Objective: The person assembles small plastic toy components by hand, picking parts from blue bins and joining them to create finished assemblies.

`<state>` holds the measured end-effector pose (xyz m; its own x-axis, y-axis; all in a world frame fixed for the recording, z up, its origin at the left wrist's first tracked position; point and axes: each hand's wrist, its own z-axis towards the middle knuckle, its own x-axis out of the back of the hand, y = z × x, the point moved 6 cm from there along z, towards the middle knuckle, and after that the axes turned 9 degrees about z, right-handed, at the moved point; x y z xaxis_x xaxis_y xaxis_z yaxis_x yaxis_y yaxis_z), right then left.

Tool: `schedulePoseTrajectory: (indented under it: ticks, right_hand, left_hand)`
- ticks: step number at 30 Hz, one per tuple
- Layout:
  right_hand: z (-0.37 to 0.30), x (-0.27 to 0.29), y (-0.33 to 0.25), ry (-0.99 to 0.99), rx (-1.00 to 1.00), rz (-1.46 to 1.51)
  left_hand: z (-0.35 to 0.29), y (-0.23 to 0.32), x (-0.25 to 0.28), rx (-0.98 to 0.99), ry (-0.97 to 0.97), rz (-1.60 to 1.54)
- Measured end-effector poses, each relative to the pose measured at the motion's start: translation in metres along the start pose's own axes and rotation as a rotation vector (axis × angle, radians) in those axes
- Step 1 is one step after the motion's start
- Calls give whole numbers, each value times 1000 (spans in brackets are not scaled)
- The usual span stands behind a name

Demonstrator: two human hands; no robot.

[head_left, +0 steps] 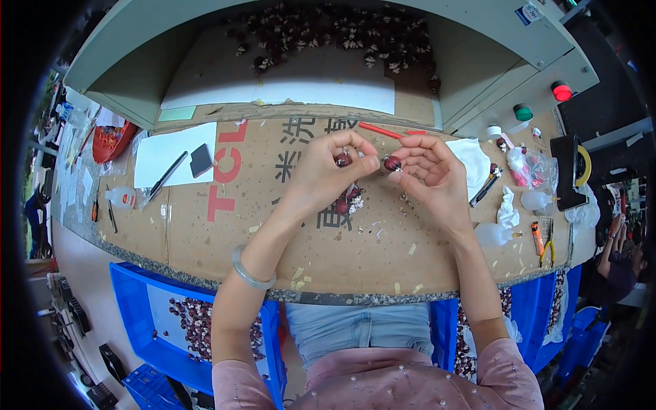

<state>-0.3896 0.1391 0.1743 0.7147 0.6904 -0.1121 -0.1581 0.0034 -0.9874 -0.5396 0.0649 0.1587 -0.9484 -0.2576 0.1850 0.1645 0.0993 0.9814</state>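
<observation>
Between the thumb and fingers of my right hand (437, 174) is a small round dark-red piece (391, 163) with a bit of white on it. My left hand (335, 167) is closed close beside it, thumb and fingertips drawn together. Another dark-red piece (342, 159) shows within the curl of its fingers; whether the fingertips pinch anything else is too small to tell. Under the left hand, a few dark-red and white pieces (348, 200) lie on the cardboard sheet (273, 239) that covers the table.
Ahead, a grey hood (478, 82) shelters a heap of similar pieces (328, 31). Blue bins (126, 294) of them stand below the table edge. White paper (154, 154) lies left. Rightward are plastic bottles (493, 234), an orange cutter (537, 238), pliers (549, 251) and a tape roll (584, 166).
</observation>
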Motion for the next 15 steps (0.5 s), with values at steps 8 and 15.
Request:
schedulePoseTrajectory:
  ticks: [8, 15]
  right_hand:
    - [0, -4, -1, 8, -36, 76]
    - [-1, -8, 3, 27, -68, 173]
  left_hand:
    - [-1, 4, -7, -64, 44, 76]
    - [-1, 7, -8, -100, 53, 94]
